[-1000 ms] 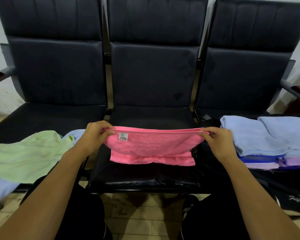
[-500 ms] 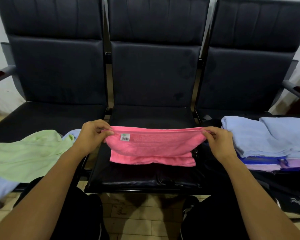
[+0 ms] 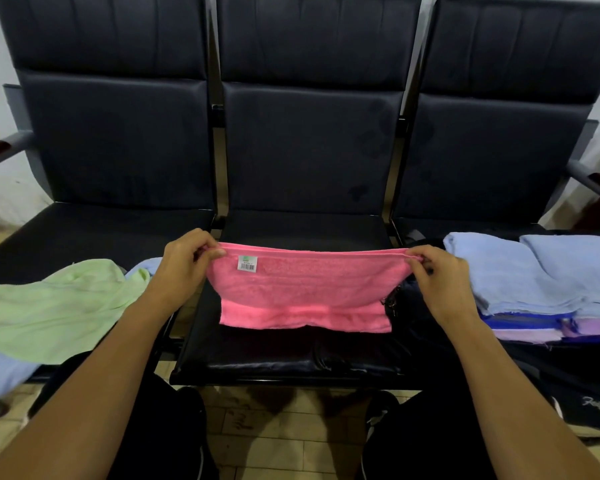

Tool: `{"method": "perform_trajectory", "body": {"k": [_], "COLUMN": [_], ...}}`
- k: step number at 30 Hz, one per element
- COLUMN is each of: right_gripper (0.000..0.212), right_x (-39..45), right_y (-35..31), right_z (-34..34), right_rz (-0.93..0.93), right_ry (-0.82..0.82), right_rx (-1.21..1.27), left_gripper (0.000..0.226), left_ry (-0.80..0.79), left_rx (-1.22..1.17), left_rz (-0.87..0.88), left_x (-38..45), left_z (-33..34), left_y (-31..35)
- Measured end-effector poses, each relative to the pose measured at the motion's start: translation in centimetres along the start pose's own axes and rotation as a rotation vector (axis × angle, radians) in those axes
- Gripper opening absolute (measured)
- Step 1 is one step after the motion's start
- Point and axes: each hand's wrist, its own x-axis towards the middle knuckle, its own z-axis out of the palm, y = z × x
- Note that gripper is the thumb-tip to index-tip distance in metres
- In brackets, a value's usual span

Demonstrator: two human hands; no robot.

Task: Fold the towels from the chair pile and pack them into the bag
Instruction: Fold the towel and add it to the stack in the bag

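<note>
Both hands pinch the top corners of the pink towel (image 3: 305, 289), left hand (image 3: 184, 261) at 9 o'clock and right hand (image 3: 437, 271) at 3, pulling the edge taut above the middle seat (image 3: 291, 355), likely to square the fold. Its lower part rests on the seat. Folded towels (image 3: 534, 271) at 3 o'clock hide most of the dark bag (image 3: 575, 393); the green towel (image 3: 56, 306) lies unfolded at 9.

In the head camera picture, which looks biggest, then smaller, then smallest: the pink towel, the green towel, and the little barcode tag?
1 and 2. Green towel and pink towel: they look about alike, and the green one runs off the picture's left edge, so I will not rank them.
3. Barcode tag, on the pink towel: clearly smallest.
</note>
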Motion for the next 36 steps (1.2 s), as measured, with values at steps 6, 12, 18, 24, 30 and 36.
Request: {"method": "perform_trajectory", "body": {"k": [6,12,18,24,30,36], "right_gripper": [0.029,0.013,0.024,0.025,0.027,0.025], "right_x": [-0.2,-1.4,-1.2,-1.0,-0.8,-1.7], "right_y": [-0.6,-2.5,-3.4,-3.7,-3.2,-4.1], "right_z": [-0.4,0.1,-1.0,-2.2,-0.5,1.8], "right_rz": [-0.091,0.133,0.527,0.679,0.716,0.679], "right_ry": [0.008,0.032,-0.148,-0.25,-0.2,-0.142], "right_rx": [-0.09,0.242,0.935,1.387,1.248,1.291], "left_gripper": [0.012,0.012,0.017,0.018,0.011,0.01], "left_ry": [0.17,0.134,0.233,-0.059,0.142,0.1], "left_rx": [0.098,0.102,-0.551,-1.077,-0.765,-0.406], "left_rz": [0.128,-0.035,-0.527,-0.733,-0.688,-0.415], "left_x": [-0.2,-0.8,-0.8,-1.5,-1.2,-1.4], "left_z": [-0.8,-0.7,-1.7,-3.5,-1.6,1.0], "left_y": [0.5,1.5,3.8,4.5,4.3,5.2]}}
